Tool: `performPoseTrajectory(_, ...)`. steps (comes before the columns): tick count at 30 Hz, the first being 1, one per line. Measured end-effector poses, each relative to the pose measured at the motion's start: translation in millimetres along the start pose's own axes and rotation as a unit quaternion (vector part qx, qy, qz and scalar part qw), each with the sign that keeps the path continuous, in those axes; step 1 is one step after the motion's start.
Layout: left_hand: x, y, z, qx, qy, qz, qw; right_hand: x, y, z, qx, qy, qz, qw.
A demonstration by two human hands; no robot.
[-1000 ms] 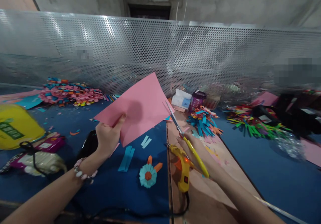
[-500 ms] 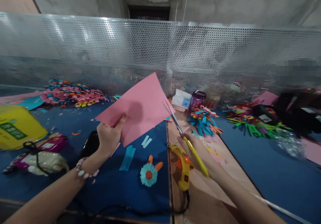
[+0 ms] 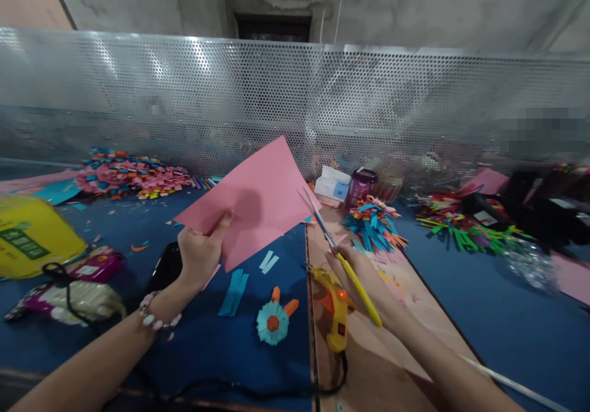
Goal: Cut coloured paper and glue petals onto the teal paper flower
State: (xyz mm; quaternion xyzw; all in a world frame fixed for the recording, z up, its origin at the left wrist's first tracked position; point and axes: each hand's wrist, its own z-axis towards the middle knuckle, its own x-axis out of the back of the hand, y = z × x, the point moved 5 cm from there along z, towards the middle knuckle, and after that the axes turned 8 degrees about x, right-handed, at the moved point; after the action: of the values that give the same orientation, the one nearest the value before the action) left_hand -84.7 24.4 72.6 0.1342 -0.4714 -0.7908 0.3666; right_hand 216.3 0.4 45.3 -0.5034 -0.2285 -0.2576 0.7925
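Observation:
A sheet of pink paper [image 3: 262,197] is raised above the table, pinched at its lower left by my left hand [image 3: 200,252], thumb on top. My right hand [image 3: 357,273] is wrapped round yellow-handled scissors [image 3: 343,255], whose blades lie at the sheet's right edge. Beneath the paper are a folded blue paper flower [image 3: 273,323] with orange petals and centre, blue paper strips [image 3: 233,292] and pale strips [image 3: 268,261]. A yellow glue gun [image 3: 338,316] with a lit orange light rests just below my right hand.
A heap of coloured paper pieces [image 3: 133,175] lies back left, near a yellow bag [image 3: 37,233]. Bundles of paper strips [image 3: 375,224] stand back right beside a purple jar [image 3: 362,184]. The glue gun's black cord [image 3: 258,392] crosses the front. A perforated metal panel [image 3: 271,92] closes the back.
Almost nothing differs. The view has shifted very slightly; both hands, the pink paper and the scissors keep about the same positions.

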Motion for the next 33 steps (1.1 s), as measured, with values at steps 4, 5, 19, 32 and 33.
performPoseTrajectory(4, 0.7, 0.9, 0.0, 0.001, 0.019, 0.007, 1.0, 0.7, -0.7, 1.4, -0.005, 0.003, -0.022, 1.0)
performPoseTrajectory(5, 0.6, 1.3, 0.0, -0.001, 0.019, 0.005, 1.0, 0.7, -0.6, 1.3, -0.008, 0.002, -0.028, 1.0)
performPoseTrajectory(19, 2.1, 1.0, 2.4, -0.008, 0.031, -0.001, 0.999, 3.5, -5.7, 0.0, -0.003, 0.0, -0.049, 0.999)
performPoseTrajectory(32, 2.4, -0.4, 4.2, 0.013, 0.022, -0.004, 1.0, 4.5, -12.1, -0.2, 0.0, -0.017, -0.066, 0.998)
performPoseTrajectory(33, 2.7, -0.9, 4.3, 0.018, 0.022, 0.002, 1.0, 4.2, -11.8, -0.1, 0.0, -0.02, -0.066, 0.998)
